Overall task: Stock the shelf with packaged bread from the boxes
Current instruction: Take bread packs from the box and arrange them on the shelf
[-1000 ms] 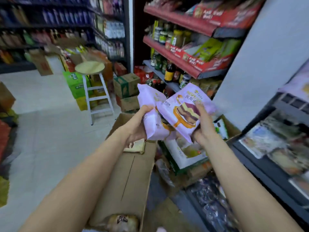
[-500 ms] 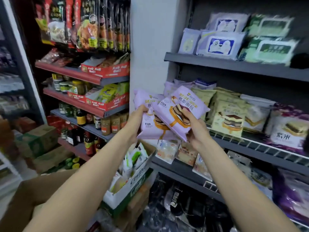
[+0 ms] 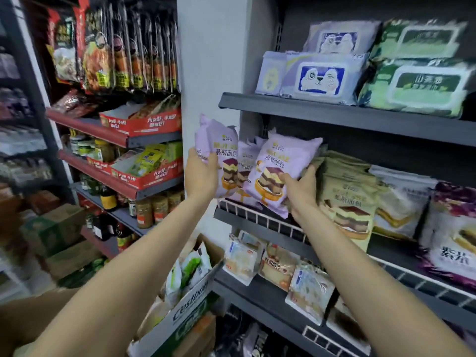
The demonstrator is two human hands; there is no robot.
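Lilac plastic bread packets: one (image 3: 277, 171) gripped by right hand (image 3: 301, 188), another (image 3: 219, 148) gripped by left hand (image 3: 202, 173). Both held at the grey metal shelf (image 3: 260, 222) with white wire rail, beside beige bread packets (image 3: 347, 191).

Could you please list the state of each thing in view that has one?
left hand: grips a purple bread pack, upright at the shelf edge
right hand: grips a second purple bread pack, tilted
white-and-green box: open, holding packets
middle shelf: partly stocked

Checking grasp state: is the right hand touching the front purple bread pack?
Touching. Head view shows the right hand with fingers curled onto the front purple bread pack.
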